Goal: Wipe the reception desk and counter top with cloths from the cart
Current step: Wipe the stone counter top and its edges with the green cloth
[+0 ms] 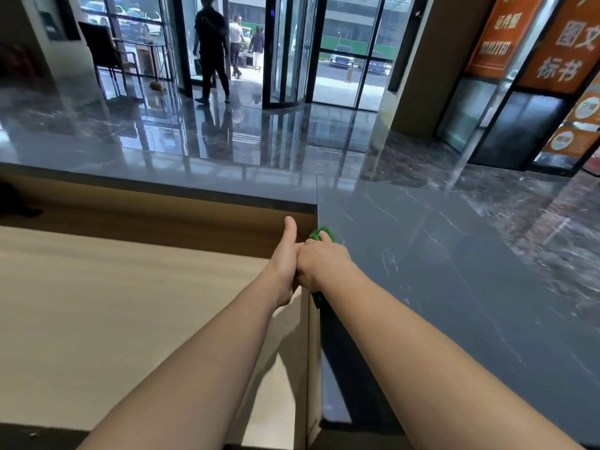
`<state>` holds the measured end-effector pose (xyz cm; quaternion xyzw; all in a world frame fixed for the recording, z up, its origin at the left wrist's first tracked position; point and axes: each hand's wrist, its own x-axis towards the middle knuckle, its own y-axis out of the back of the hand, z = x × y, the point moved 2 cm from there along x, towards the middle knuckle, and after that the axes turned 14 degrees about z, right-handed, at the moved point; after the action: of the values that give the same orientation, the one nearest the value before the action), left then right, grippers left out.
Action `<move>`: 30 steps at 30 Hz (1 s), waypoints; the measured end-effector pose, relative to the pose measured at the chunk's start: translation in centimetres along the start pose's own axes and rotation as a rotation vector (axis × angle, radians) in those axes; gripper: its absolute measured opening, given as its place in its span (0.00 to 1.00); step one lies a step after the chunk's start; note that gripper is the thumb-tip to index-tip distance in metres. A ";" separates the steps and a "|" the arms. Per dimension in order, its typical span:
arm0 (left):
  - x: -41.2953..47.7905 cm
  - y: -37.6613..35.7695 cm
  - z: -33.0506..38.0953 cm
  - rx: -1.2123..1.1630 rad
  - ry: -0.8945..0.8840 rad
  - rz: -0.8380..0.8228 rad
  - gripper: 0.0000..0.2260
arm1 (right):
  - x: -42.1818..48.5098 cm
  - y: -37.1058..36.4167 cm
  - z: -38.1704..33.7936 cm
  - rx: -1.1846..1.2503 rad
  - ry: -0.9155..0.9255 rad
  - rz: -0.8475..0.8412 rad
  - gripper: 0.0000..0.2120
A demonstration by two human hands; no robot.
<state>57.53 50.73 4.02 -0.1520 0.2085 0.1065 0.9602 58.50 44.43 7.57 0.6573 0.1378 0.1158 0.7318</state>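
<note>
A green cloth (324, 233) lies on the inner edge of the dark grey marble counter top (438, 271), near its corner. My right hand (319, 263) grips the cloth, fingers curled over it; most of the cloth is hidden under the hand and wrist. My left hand (285, 254) sits right beside it, touching the right hand, thumb pointing up along the counter's inner wall. Whether the left fingers also hold the cloth is hidden. Below and left lies the lower beige wooden desk (130, 303).
The raised counter top continues left as a long dark slab (162, 170). Beyond it is a glossy dark lobby floor, a revolving glass door (292, 53), a person walking out (211, 47), a chair (107, 50) at the back left and orange signs (552, 43) on the right.
</note>
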 end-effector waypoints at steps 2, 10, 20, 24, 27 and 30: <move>1.5 -0.4 0.5 -0.012 -0.012 0.029 0.38 | 1.8 0.0 0.5 0.001 0.002 0.004 0.28; 5.8 -1.6 2.0 -0.010 -0.027 0.068 0.37 | 6.2 0.0 2.2 0.000 0.019 0.022 0.27; 3.3 0.0 0.5 -0.002 0.012 0.081 0.41 | 2.2 -0.9 0.6 -0.015 -0.002 0.026 0.26; -0.6 1.5 -1.3 0.040 0.025 0.071 0.43 | -2.4 -1.3 -1.1 -0.028 -0.020 0.035 0.24; -4.0 2.6 -2.3 0.079 0.011 0.026 0.41 | -6.1 -1.5 -2.1 -0.012 -0.021 0.044 0.22; -6.8 3.4 -3.6 0.128 -0.043 0.017 0.41 | -9.6 -1.8 -3.0 0.016 -0.026 0.046 0.22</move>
<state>49.23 51.74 3.04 -0.0864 0.1957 0.1045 0.9712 48.46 43.62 5.96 0.6675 0.1137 0.1230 0.7255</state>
